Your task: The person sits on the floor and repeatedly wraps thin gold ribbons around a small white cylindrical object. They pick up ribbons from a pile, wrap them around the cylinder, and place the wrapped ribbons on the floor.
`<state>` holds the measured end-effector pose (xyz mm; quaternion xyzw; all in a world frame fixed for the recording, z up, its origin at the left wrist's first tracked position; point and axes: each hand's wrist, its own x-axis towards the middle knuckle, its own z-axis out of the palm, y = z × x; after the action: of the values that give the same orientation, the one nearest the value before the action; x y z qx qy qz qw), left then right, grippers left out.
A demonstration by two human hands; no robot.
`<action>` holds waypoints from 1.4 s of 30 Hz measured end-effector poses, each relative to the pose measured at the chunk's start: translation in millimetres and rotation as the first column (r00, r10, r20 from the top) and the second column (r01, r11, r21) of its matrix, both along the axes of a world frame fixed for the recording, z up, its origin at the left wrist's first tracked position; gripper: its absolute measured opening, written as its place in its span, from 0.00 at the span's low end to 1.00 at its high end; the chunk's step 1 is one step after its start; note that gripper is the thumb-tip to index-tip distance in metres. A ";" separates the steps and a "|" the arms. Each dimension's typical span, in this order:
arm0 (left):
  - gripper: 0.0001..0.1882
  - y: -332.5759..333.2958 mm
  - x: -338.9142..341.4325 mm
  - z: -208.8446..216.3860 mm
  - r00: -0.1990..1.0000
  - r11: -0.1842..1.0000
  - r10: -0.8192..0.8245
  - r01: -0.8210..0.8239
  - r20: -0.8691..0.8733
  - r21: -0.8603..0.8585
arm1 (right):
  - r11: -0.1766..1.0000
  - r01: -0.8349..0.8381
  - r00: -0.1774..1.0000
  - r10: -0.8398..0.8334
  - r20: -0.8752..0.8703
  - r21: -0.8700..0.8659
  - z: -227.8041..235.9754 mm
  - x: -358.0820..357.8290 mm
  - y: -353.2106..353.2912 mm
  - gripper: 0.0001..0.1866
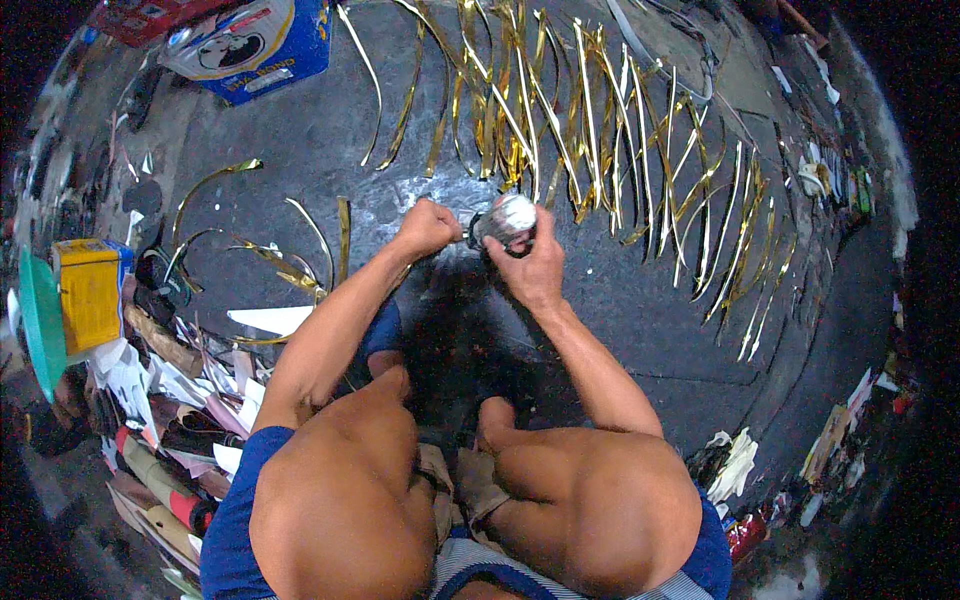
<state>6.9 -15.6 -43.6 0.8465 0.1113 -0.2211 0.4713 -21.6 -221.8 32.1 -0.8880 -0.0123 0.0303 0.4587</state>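
Note:
Above the dark floor, between my knees and the gold strips, my two hands come close together. My right hand (530, 262) is wrapped round a shiny, rounded silver object (515, 215) with a dark end facing left; it may be a small can or jar. My left hand (430, 228) is closed like a fist just left of that dark end. Something thin seems to stick out from its fingers toward the silver object, too small to name. Beyond the hands, many narrow gold and white strips (590, 130) lie side by side in a long curved row.
A blue box-shaped tin (270, 55) stands at the far left. Nearer on the left are a yellow tin (88, 300) and a green disc (42, 320). Loose gold strips (285, 265) lie left of my arm, above a heap of paper and leather-like scraps (170, 400).

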 end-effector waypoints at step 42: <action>0.32 -21.8 -15.6 32.8 0.756 0.949 -0.242 0.315 0.609 -0.014 | 0.248 -0.266 0.962 0.012 0.272 0.932 284.3 83.1 -131.9 0.15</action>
<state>-8.7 -37.4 -10.8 0.8509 -0.1838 -0.0158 0.4919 61.5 -353.7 316.5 -0.4190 -0.1548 -0.0361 0.8940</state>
